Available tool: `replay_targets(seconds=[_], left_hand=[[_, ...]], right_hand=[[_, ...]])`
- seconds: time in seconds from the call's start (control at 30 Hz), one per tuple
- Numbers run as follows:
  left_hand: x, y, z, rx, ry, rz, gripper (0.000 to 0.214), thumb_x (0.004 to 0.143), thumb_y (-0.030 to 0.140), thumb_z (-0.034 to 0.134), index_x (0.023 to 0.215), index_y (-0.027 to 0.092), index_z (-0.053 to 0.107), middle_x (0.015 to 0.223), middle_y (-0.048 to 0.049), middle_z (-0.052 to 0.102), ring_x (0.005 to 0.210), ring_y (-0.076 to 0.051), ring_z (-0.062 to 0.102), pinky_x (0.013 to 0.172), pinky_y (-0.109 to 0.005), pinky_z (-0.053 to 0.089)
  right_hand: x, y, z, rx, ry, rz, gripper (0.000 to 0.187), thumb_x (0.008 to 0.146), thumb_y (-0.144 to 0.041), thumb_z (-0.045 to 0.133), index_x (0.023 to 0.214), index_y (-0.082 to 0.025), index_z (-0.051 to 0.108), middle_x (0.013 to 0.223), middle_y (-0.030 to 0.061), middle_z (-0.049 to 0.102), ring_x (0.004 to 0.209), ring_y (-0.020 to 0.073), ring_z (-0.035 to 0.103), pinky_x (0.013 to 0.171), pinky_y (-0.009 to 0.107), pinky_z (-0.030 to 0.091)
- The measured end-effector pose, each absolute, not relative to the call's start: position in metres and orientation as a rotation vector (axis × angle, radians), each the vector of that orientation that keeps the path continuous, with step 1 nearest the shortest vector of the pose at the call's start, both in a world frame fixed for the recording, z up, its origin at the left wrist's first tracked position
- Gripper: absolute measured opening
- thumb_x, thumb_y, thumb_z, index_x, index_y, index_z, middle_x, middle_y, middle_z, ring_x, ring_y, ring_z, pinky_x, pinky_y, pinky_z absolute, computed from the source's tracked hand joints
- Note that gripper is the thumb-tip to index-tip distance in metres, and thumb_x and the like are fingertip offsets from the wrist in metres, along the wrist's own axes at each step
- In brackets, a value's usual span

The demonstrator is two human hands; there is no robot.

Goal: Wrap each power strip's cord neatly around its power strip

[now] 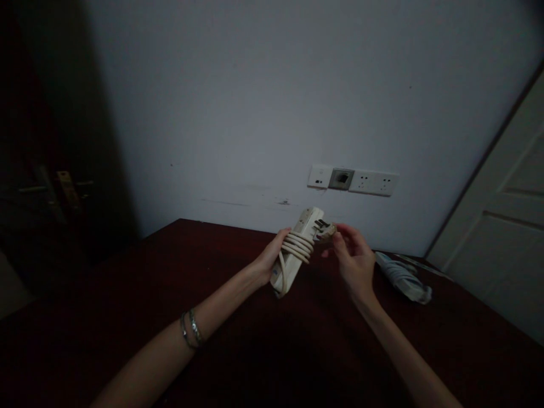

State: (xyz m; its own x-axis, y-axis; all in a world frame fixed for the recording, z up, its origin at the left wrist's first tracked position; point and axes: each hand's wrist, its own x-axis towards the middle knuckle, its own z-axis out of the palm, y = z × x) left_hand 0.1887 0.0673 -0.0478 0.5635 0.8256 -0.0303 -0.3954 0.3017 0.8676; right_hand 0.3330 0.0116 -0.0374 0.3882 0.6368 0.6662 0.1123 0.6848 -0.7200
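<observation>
A white power strip (290, 273) is held tilted above the dark red table, its cord (298, 246) wound round its middle in several turns. My left hand (272, 256) grips the strip from its left side, with the fingers partly hidden behind it. The cord's plug (326, 232) sits between the thumb and fingers of my right hand (353, 258), prongs pointing left towards the upper end of the strip. Whether the prongs touch the strip I cannot tell.
The dark red table (191, 272) stands against a pale wall carrying a row of sockets (372, 182). A second bundle with wound cord (403, 277) lies at the table's right. A white panelled door (505, 226) is on the right; a dark door with brass handle plate (68, 190) is left.
</observation>
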Motion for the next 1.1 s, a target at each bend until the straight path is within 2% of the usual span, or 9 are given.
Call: replay_targets(seconds=[0.1, 0.27, 0.4, 0.43, 0.53, 0.6, 0.7, 0.93, 1.1], left_hand=[[0.186, 0.068, -0.045, 1.005, 0.571, 0.906, 0.044, 0.082, 0.050, 0.047, 0.092, 0.011, 0.064, 0.075, -0.0070, 0.066, 0.061, -0.014, 0.056, 0.063, -0.026, 0.044], [0.183, 0.062, -0.040, 1.278, 0.669, 1.197, 0.032, 0.081, 0.044, 0.053, 0.084, 0.013, 0.062, 0.083, -0.0063, 0.064, 0.073, -0.015, 0.056, 0.073, -0.026, 0.042], [0.188, 0.055, -0.038, 1.360, 0.630, 1.228, 0.036, 0.084, 0.046, 0.049, 0.090, 0.013, 0.062, 0.093, -0.0088, 0.064, 0.083, -0.017, 0.057, 0.079, -0.028, 0.041], [0.189, 0.053, -0.038, 1.362, 0.619, 1.238, 0.037, 0.085, 0.047, 0.048, 0.091, 0.013, 0.061, 0.094, -0.0092, 0.064, 0.085, -0.018, 0.057, 0.080, -0.028, 0.041], [0.192, 0.050, -0.037, 1.395, 0.619, 1.313, 0.035, 0.084, 0.047, 0.050, 0.090, 0.014, 0.059, 0.093, -0.0082, 0.063, 0.086, -0.018, 0.056, 0.081, -0.027, 0.041], [0.192, 0.049, -0.038, 1.412, 0.629, 1.351, 0.033, 0.084, 0.047, 0.050, 0.088, 0.015, 0.058, 0.091, -0.0068, 0.062, 0.085, -0.017, 0.056, 0.080, -0.026, 0.041], [0.193, 0.047, -0.040, 1.424, 0.632, 1.360, 0.033, 0.083, 0.048, 0.050, 0.086, 0.016, 0.056, 0.087, -0.0054, 0.061, 0.081, -0.017, 0.056, 0.076, -0.026, 0.042], [0.195, 0.050, -0.044, 1.393, 0.616, 1.331, 0.028, 0.084, 0.042, 0.051, 0.088, 0.015, 0.059, 0.090, -0.0061, 0.063, 0.082, -0.015, 0.056, 0.077, -0.024, 0.042], [0.183, 0.061, -0.043, 1.161, 0.662, 0.964, 0.038, 0.084, 0.046, 0.048, 0.091, 0.013, 0.064, 0.080, -0.0073, 0.067, 0.065, -0.015, 0.058, 0.069, -0.028, 0.046]], right_hand=[[0.335, 0.013, -0.040, -0.758, -1.286, 0.378, 0.023, 0.080, -0.037, 0.061, 0.096, -0.020, 0.059, 0.089, 0.0042, 0.065, 0.072, 0.0149, 0.062, 0.052, 0.025, 0.054], [0.334, 0.015, -0.040, -0.826, -1.324, 0.275, 0.023, 0.083, -0.036, 0.057, 0.101, -0.022, 0.061, 0.101, 0.0052, 0.065, 0.093, 0.0179, 0.061, 0.074, 0.033, 0.055], [0.325, 0.006, -0.036, -0.904, -1.227, 0.138, 0.025, 0.084, -0.035, 0.056, 0.101, -0.019, 0.065, 0.100, 0.0075, 0.066, 0.077, 0.0173, 0.063, 0.059, 0.031, 0.056], [0.323, 0.004, -0.035, -0.908, -1.233, 0.068, 0.025, 0.085, -0.034, 0.054, 0.102, -0.019, 0.065, 0.100, 0.0079, 0.065, 0.078, 0.0176, 0.063, 0.061, 0.032, 0.056], [0.320, 0.001, -0.036, -0.882, -1.334, -0.219, 0.028, 0.088, -0.029, 0.050, 0.110, -0.020, 0.064, 0.105, 0.0094, 0.064, 0.095, 0.0209, 0.061, 0.082, 0.041, 0.053], [0.320, 0.002, -0.039, -0.874, -1.401, -0.353, 0.035, 0.086, -0.027, 0.054, 0.120, -0.020, 0.058, 0.110, 0.0108, 0.063, 0.103, 0.0227, 0.058, 0.091, 0.044, 0.048], [0.324, 0.004, -0.043, -0.893, -1.429, -0.394, 0.043, 0.083, -0.027, 0.058, 0.126, -0.021, 0.053, 0.111, 0.0109, 0.062, 0.101, 0.0229, 0.059, 0.088, 0.044, 0.051], [0.333, 0.005, -0.038, -0.907, -1.506, -0.459, 0.038, 0.083, -0.024, 0.058, 0.121, -0.020, 0.057, 0.105, 0.0103, 0.059, 0.095, 0.0220, 0.059, 0.085, 0.042, 0.053], [0.345, 0.006, -0.032, -0.959, -1.707, -0.378, 0.042, 0.088, -0.027, 0.052, 0.129, -0.020, 0.049, 0.113, 0.0125, 0.046, 0.098, 0.0214, 0.056, 0.081, 0.039, 0.055]])
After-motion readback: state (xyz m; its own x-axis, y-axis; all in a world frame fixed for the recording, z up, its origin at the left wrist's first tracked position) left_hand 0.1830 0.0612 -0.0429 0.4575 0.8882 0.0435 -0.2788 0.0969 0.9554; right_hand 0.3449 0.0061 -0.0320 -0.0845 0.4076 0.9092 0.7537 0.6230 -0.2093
